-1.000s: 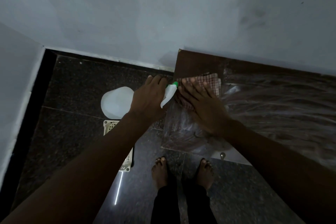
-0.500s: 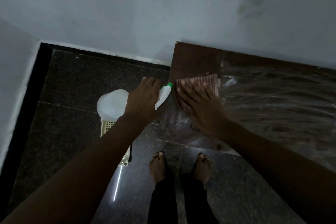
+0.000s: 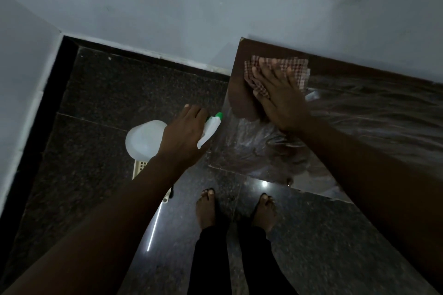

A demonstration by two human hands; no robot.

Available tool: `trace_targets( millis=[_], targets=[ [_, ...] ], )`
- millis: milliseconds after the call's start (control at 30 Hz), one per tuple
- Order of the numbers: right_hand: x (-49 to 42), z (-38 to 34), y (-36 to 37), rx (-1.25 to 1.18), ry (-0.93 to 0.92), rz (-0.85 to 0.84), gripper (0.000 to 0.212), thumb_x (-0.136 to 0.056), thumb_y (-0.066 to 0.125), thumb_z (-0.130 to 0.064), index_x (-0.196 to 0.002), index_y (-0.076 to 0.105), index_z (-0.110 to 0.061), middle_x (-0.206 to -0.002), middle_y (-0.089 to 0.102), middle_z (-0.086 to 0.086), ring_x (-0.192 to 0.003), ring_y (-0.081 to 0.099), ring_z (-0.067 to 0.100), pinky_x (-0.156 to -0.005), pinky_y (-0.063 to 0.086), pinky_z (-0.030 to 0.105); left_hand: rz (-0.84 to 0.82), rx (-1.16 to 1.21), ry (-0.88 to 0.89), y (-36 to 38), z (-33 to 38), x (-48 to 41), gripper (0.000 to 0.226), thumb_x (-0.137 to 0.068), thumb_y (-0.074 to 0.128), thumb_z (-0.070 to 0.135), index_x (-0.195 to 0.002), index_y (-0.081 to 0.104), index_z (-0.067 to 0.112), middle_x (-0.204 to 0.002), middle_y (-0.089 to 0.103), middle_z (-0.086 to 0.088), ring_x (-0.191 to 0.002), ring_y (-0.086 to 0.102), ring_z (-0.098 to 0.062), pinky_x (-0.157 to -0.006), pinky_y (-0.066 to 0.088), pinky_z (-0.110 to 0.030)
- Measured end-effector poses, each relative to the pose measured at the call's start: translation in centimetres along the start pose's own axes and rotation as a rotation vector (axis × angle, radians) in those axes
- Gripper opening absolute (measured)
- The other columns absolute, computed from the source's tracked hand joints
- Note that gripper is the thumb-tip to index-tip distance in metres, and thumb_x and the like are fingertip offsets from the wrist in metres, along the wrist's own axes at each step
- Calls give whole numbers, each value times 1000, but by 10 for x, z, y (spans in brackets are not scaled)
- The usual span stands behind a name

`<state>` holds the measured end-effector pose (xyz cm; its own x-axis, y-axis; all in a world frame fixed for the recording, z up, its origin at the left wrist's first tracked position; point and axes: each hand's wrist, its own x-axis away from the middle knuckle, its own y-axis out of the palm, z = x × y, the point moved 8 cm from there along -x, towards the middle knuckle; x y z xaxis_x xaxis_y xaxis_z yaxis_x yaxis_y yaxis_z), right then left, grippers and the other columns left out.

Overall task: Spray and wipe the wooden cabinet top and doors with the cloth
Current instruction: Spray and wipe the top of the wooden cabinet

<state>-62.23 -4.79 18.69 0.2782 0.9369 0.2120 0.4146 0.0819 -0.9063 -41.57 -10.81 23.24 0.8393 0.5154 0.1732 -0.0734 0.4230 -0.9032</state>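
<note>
Reddish checked cloth [image 3: 297, 64] lies at the far left corner of the cabinet top [image 3: 242, 93] under the flat, straight-fingered right grip [image 3: 280, 100]. The left grip [image 3: 184, 134] wraps the spray bottle [image 3: 146, 139]. Loose, seemingly plastic film [image 3: 239, 146] may bunch under the wipe.

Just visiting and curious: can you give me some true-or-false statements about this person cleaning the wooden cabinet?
1. The right hand lies flat on the reddish checked cloth on the brown wooden cabinet top. True.
2. The left hand is empty. False: it grips a white plastic spray bottle with a green nozzle.
3. That bottle stands on the cabinet top. False: it is held beyond the cabinet's left edge, above the dark speckled stone floor.
4. The person's feet are bare. True.
5. The cloth is at the cabinet's front edge. False: it is near the back left corner, by the wall.
</note>
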Motion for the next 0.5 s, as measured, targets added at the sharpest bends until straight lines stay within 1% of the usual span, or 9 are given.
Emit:
trace_targets(
  millis=[67, 100, 233, 267, 367, 433, 500],
  targets=[
    [8, -4, 6, 13, -23, -7, 59, -104, 29, -43, -160, 21, -26, -169, 10, -5, -157, 0, 18, -125, -3, 46, 10, 1, -3, 1, 1, 5, 50, -67, 82, 19, -107, 58, 1, -104, 59, -18, -99, 56, -36, -71, 53, -44],
    [10, -5, 6, 16, -31, -6, 58, -105, 29, -43, -160, 21, -26, -169, 10, -5, -156, -1, 18, -125, -3, 46, 8, -5, 4, 1, 3, 7, 49, -67, 82, 18, -106, 58, 1, -104, 59, -18, -99, 56, -37, -73, 53, -45],
    [14, -6, 5, -3, -37, 15, 58, -104, 30, -43, -159, 22, -26, -168, 11, -6, -156, 0, 17, -125, -3, 46, -15, -20, 58, 5, 7, 15, 49, -67, 81, 17, -107, 57, 1, -103, 60, -18, -99, 58, -37, -87, 54, -50],
    [14, -6, 5, -1, -36, 17, 58, -104, 29, -43, -159, 22, -25, -168, 11, -6, -156, 1, 17, -124, -3, 46, -18, -21, 66, 6, 8, 17, 50, -66, 82, 16, -107, 57, 1, -103, 60, -18, -98, 58, -38, -88, 54, -50],
    [14, -7, 5, 1, -31, 27, 56, -106, 32, -41, -159, 24, -24, -168, 11, -5, -157, 2, 20, -124, -1, 48, -29, -30, 94, 7, 11, 25, 53, -64, 85, 15, -107, 59, -1, -102, 61, -19, -97, 59, -38, -84, 54, -48],
    [15, -7, 5, -11, -25, 27, 54, -108, 37, -37, -159, 23, -25, -169, 10, -5, -157, 1, 21, -124, -1, 48, -37, -45, 109, 8, 11, 30, 52, -66, 83, 16, -109, 58, 0, -104, 61, -18, -100, 59, -38, -89, 53, -48],
    [15, -9, 5, -35, -15, 26, 55, -108, 36, -37, -160, 22, -25, -169, 9, -5, -157, 1, 21, -124, -2, 46, -30, -59, 130, 9, 9, 34, 50, -67, 82, 16, -109, 58, 0, -104, 61, -18, -99, 59, -38, -96, 50, -51]
  ],
)
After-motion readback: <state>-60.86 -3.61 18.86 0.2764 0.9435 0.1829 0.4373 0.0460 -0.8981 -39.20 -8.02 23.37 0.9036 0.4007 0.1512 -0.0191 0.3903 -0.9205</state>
